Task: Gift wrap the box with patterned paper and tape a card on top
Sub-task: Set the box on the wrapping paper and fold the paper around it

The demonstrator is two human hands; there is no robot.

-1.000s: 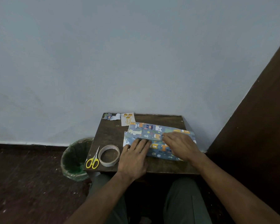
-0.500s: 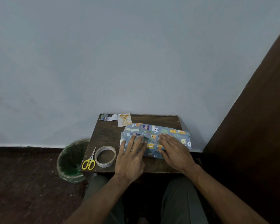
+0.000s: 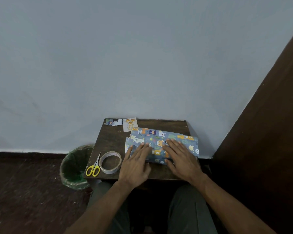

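Box: wrapped in patterned paper (image 3: 164,141), lying on the right half of the desk (image 3: 112,141), its long side running toward the right edge; the box itself is hidden under the paper.
Left hand (image 3: 135,162): fingers spread and flat, pressing the near-left part of the paper down.
Right hand (image 3: 181,157): fingers straight and spread, flat on the middle of the paper, holding the overlap.
Card (image 3: 130,124): at the far edge of the desk, just beyond the parcel's far-left corner, not yet taped on.
Tape roll (image 3: 110,162): near the front-left corner, just left of the left hand.
Scissors (image 3: 93,168): yellow-handled, touching or just beside the tape roll, at the front-left corner.
Paper scrap (image 3: 113,122): at the far-left corner.
Bin (image 3: 74,168): on the floor, left of the desk.
Step in hand: probably flattening the seam before taping.
How to do it well: keep one palm firmly on the overlap so the fold stays tight, and free only the left hand for the tape, since it is nearest. Crease along the box edge first; a loose flap will likely spring open.
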